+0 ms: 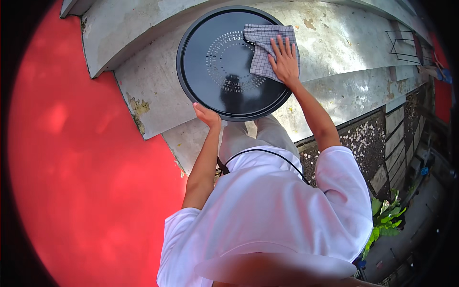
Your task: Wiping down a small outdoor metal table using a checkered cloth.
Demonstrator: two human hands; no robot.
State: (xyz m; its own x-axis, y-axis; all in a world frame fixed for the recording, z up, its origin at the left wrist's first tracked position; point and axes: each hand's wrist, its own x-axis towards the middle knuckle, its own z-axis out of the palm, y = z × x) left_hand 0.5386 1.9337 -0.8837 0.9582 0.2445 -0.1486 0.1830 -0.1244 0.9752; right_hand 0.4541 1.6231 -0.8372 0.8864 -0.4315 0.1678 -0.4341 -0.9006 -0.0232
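Note:
A large round black tray [195, 59] with a raised rim and a ring of pale dotted decoration lies before me, near the top of the view. My left hand [208, 116] grips its lower left rim, with the fingers hidden beneath. On the tray's right side my right hand [285, 64] rests flat with spread fingers on a grey checked cloth [263, 66], pressing it against the surface. Part of the cloth is folded over, and its right edge reaches past the rim. Dark reflections show on the glossy tray.
Worn pale concrete steps [337, 46] run beneath and around the tray. A red wall or surface [82, 161] fills the left. At the right are a black metal rack [403, 46], a person [443, 73] at the far edge, pebbled paving [362, 140] and a leafy plant [387, 219].

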